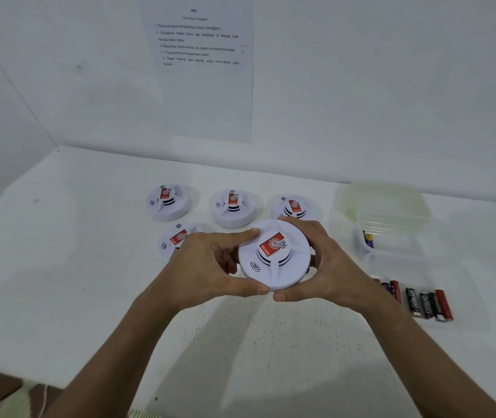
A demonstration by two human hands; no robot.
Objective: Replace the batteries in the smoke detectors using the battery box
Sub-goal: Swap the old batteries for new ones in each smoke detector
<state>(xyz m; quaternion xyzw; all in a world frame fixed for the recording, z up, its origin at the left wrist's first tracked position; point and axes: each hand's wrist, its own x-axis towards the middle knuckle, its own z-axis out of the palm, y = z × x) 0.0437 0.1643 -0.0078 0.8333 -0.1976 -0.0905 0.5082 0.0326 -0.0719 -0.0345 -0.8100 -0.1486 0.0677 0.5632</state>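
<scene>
A white round smoke detector (274, 260) with a red label is held above the table between both hands. My left hand (210, 267) grips its left rim, thumb under the front edge and fingers over the top. My right hand (325, 260) grips the right rim the same way. Several more detectors stand behind: one at the back left (166, 203), one at the back middle (231, 208), one at the back right (293, 208), and one (174, 239) partly hidden behind my left hand. A clear battery box (391, 236) stands to the right, with a few batteries inside.
Several loose batteries (427, 303), black and red, lie on the white table (74, 267) at the right, near my right forearm. A translucent lid (382, 200) lies behind the box. A printed instruction sheet (201, 70) hangs on the wall. The wall corner closes the table's far left.
</scene>
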